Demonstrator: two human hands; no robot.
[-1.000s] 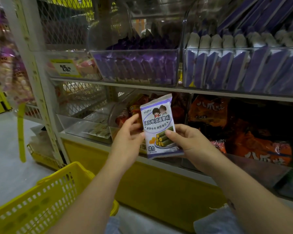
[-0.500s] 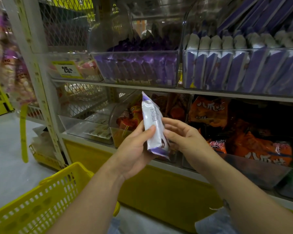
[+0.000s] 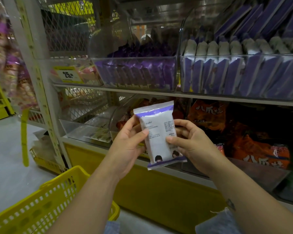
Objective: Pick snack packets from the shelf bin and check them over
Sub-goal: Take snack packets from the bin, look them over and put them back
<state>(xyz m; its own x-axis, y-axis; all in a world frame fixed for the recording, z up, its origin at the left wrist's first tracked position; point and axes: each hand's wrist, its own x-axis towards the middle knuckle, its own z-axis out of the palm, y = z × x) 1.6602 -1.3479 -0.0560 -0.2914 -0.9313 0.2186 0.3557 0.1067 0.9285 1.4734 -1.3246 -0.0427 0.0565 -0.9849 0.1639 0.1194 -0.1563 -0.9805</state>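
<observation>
Upper shelf [image 3: 142,92]: 3 clear bins side by side. Left bin [image 3: 90,82] w/ pink packets [image 3: 88,71] behind yellow price tag [image 3: 68,74] marked 25. Mid bin [image 3: 134,57] packed w/ purple packets [image 3: 139,75] on edge. Right bin [image 3: 240,56] w/ row of blue-white packets [image 3: 235,73] on edge. Lower shelf [image 3: 78,142]: low clear tray [image 3: 81,130] at left, red-orange packets [image 3: 125,119] mid, orange bags [image 3: 257,149] at right.

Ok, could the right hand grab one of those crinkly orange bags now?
Probably not right away: the right hand is busy pinching the white and purple snack packet with the left hand. The orange crinkly plastic bags sit close behind it, seemingly unblocked.
</observation>
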